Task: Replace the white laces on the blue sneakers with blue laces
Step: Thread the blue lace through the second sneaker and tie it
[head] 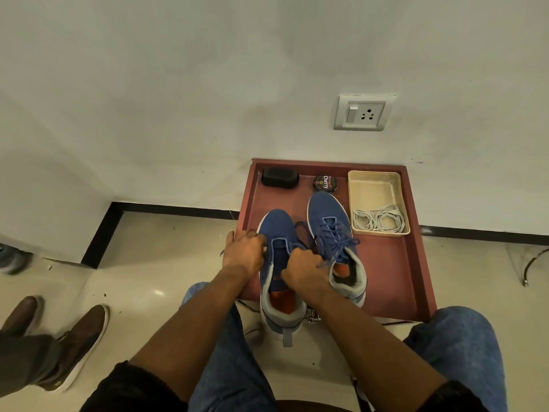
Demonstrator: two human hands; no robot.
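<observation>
- Both hands work the near sneaker (279, 263) at the tray's (416, 263) front edge: left hand (242, 252) curled at its outer side, right hand (306, 269) fisted on the blue lace (300, 228).
- Lace looks soft and limp; best pinched near the tip.
- Far sneaker (332, 230) is laced.
- White laces (378, 220) lie in the cream bin (374, 185), right edge; polish tin (325, 182) and brush (279, 177) at the back.

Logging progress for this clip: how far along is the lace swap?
Done: white laces lie coiled in the beige tray, and the right sneaker is laced and tied in blue. In hand: left hand and right hand each grip the blue lace on the left sneaker, threaded only at the lowest eyelets. Left: lace it up and tie.
</observation>
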